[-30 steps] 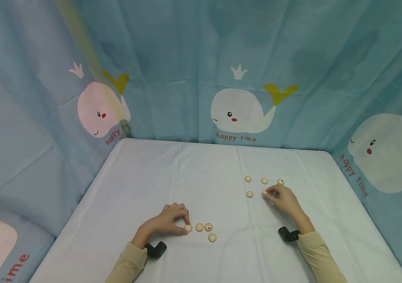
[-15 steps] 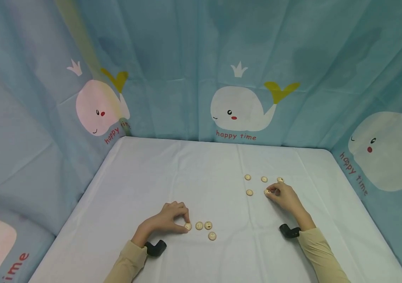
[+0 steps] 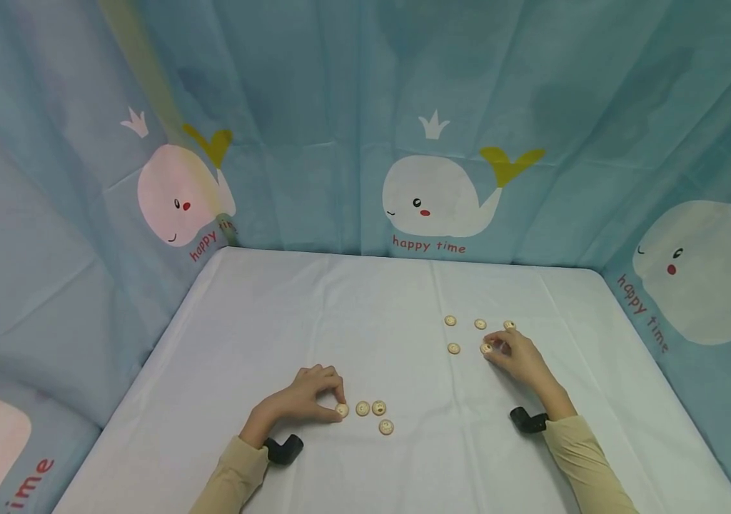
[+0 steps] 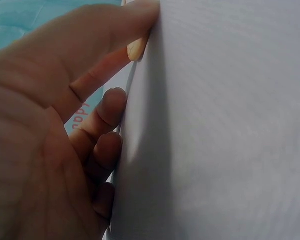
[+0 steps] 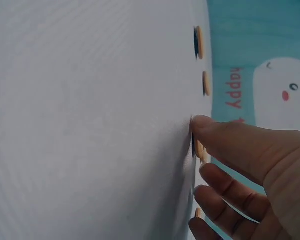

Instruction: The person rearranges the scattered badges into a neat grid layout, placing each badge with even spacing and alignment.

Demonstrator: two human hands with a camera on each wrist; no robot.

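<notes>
Small round wooden discs with dark markings, some like faces, lie flat on a white cloth. In the head view my left hand [image 3: 310, 395] pinches one wooden disc [image 3: 342, 410] between thumb and index finger. Just right of it are two discs side by side, one disc [image 3: 362, 408] and another disc [image 3: 379, 407], with a third disc [image 3: 386, 427] nearer me. Farther back, my right hand [image 3: 520, 355] pinches a disc [image 3: 486, 348] by its edges. In the right wrist view the thumb partly covers that disc [image 5: 198, 146]; in the left wrist view the thumb hides most of the left disc [image 4: 135, 52].
A back row holds a left disc [image 3: 450, 320], a middle disc [image 3: 480, 323] and a right disc [image 3: 510, 325], the last just beyond my right fingers. Another disc [image 3: 453, 348] lies left of my right hand. A blue whale-print curtain [image 3: 314, 193] borders the white table [image 3: 353, 307].
My right hand has slid its disc slightly to the right, widening the gap to the disc on its left. The left hand keeps its pinch in place. The head view has shifted a little.
</notes>
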